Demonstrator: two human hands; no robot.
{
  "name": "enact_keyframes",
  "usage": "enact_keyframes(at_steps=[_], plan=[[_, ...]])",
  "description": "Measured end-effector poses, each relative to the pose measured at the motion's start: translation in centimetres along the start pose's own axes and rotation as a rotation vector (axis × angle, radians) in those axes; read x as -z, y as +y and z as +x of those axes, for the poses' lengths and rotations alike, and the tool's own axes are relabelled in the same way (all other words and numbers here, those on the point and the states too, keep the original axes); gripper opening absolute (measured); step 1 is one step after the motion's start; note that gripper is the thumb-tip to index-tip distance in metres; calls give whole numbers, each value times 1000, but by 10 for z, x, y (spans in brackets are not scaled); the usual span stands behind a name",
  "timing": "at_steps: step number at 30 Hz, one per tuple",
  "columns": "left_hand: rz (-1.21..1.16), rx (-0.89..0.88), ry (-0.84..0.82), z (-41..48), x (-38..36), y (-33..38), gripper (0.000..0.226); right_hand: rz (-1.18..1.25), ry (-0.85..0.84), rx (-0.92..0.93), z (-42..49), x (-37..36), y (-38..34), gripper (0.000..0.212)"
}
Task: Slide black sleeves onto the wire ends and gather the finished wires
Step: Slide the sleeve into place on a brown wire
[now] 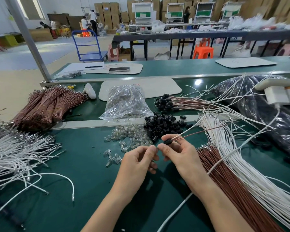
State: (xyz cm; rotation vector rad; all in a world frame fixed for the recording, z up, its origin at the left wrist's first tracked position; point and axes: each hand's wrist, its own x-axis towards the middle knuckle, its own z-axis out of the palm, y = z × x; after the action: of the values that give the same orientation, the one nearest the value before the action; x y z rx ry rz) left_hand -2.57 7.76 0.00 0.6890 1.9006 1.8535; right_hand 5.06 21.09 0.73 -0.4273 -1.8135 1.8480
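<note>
At centre frame, our right hand pinches the small black tubular sleeve on the thin white-and-brown wire pair, our left hand pinches its tips — we should pull straight, wires together.

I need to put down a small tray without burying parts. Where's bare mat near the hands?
Biggest bare patch: green mat between the loose white wires and the left hand. A smaller one lies between the forearms, crossed by a white cable. Crowded: clear bulbs, black sleeves, and brown wires right of the right hand.
</note>
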Motion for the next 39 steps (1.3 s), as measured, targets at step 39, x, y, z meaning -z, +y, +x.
enact_keyframes(at_steps=[39], plan=[[-63, 35, -73, 2, 6, 3, 11, -77, -35, 24, 0, 1, -2, 17]])
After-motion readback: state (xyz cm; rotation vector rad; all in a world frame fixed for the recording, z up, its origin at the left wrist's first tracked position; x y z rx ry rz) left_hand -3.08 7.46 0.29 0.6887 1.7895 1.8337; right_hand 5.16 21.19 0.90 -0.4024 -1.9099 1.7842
